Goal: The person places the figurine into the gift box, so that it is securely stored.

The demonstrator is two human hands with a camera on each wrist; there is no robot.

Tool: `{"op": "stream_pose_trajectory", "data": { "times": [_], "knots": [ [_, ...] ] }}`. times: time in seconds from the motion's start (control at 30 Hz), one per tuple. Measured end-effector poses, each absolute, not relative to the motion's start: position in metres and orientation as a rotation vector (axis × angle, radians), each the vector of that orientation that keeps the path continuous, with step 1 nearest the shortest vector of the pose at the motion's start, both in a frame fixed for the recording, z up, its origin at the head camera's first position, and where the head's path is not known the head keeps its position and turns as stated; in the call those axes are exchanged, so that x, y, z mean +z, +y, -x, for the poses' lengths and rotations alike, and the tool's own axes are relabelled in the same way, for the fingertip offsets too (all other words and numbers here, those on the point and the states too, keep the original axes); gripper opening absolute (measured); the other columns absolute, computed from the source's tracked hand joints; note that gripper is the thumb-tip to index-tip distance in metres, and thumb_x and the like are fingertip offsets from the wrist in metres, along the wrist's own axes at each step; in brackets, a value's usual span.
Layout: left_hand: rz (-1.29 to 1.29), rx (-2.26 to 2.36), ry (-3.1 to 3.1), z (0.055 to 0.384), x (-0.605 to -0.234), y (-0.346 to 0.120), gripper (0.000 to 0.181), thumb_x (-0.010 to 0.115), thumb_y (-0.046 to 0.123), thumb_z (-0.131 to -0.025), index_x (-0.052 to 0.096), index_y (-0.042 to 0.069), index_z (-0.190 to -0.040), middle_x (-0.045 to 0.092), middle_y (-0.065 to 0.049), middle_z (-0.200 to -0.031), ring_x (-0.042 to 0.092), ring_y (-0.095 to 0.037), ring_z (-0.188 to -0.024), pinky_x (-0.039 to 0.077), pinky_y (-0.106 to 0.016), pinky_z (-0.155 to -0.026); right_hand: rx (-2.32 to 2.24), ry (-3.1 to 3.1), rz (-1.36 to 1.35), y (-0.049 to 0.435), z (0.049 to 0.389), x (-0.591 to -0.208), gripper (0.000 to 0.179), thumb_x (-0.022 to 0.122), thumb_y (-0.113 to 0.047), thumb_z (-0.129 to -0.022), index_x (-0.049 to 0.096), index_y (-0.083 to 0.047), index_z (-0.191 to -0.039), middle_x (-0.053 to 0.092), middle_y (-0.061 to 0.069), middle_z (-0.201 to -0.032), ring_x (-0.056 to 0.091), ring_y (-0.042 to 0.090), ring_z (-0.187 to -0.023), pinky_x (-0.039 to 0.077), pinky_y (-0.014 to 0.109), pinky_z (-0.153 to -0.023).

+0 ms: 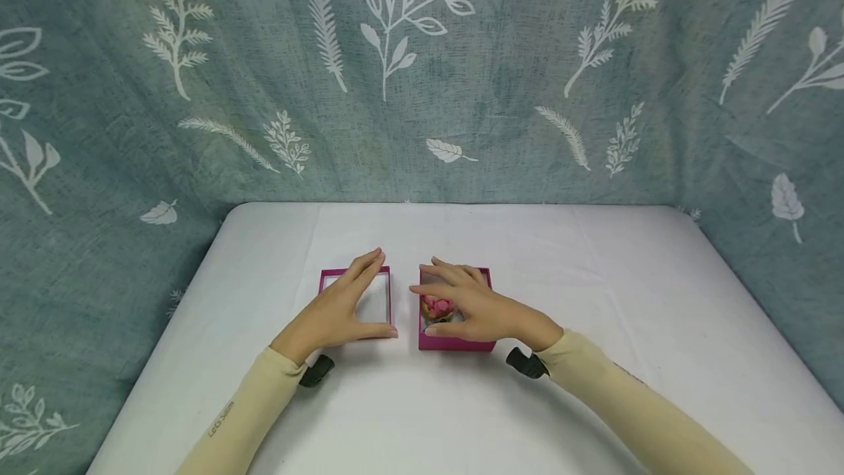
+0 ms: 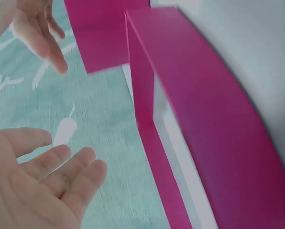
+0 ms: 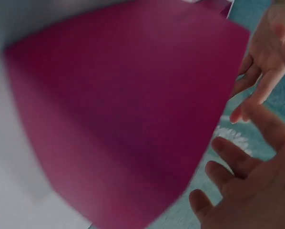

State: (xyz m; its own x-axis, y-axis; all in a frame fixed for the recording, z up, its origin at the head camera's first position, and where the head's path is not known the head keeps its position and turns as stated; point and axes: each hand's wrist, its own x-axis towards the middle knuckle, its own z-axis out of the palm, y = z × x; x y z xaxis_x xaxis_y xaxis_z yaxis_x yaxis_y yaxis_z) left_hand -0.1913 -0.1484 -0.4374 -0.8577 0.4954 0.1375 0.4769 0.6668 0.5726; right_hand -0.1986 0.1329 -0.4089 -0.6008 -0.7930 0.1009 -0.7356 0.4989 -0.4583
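On the white table stand two magenta pieces side by side: a shallow box lid (image 1: pixel 390 292) with its white inside facing up, and a deeper open box (image 1: pixel 455 344). A pink artificial flower (image 1: pixel 437 307) lies in the box. My left hand (image 1: pixel 332 314) hovers over the lid, thumb and fingers spread apart, holding nothing. Over the box, my right hand (image 1: pixel 484 310) is spread in the same way and partly covers the flower. In the left wrist view the lid's side wall (image 2: pixel 204 105) runs past my relaxed fingers. The box wall (image 3: pixel 128 105) fills much of the right wrist view.
A white cloth (image 1: pixel 409 409) covers the table, which has rounded far corners. Behind it and at both sides hangs a green-blue curtain (image 1: pixel 422 123) with white leaf patterns. A black device (image 1: pixel 527 363) sits under the right wrist, and another (image 1: pixel 317 371) under the left.
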Motion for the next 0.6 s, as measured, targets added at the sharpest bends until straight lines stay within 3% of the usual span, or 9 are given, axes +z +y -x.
{"op": "stream_pose_trajectory", "data": {
  "times": [0.23, 0.4, 0.6],
  "knots": [
    [-0.71, 0.943, 2.918, 0.185, -0.44, -0.188, 0.114, 0.078, 0.062, -0.072, 0.017, 0.021, -0.158, 0.017, 0.004, -0.163, 0.031, -0.025, -0.146, 0.038, -0.052, -0.111, -0.633, 2.675, 1.295, 0.108, 0.187, -0.409, 0.064, 0.067, -0.044, -0.091, 0.045, -0.021, -0.148, 0.033, 0.007, -0.158, 0.02, 0.032, -0.15, 0.018, 0.062, -0.115],
    [-0.648, 0.927, 2.954, 0.181, -0.45, -0.211, 0.119, 0.081, 0.063, -0.068, 0.022, 0.011, -0.157, 0.02, -0.007, -0.162, 0.03, -0.032, -0.146, 0.037, -0.057, -0.11, -0.549, 2.691, 1.326, 0.09, 0.181, -0.413, 0.064, 0.064, -0.046, -0.093, 0.045, -0.018, -0.147, 0.034, 0.01, -0.157, 0.021, 0.033, -0.15, 0.019, 0.06, -0.117],
    [-0.591, 0.889, 2.933, 0.182, -0.459, -0.224, 0.127, 0.085, 0.061, -0.061, 0.022, 0.006, -0.156, 0.015, -0.012, -0.163, 0.027, -0.04, -0.145, 0.036, -0.061, -0.109, -0.397, 2.738, 1.334, 0.074, 0.178, -0.425, 0.062, 0.064, -0.047, -0.092, 0.05, -0.015, -0.143, 0.042, 0.012, -0.152, 0.025, 0.033, -0.148, 0.019, 0.061, -0.117]
  ]
}}
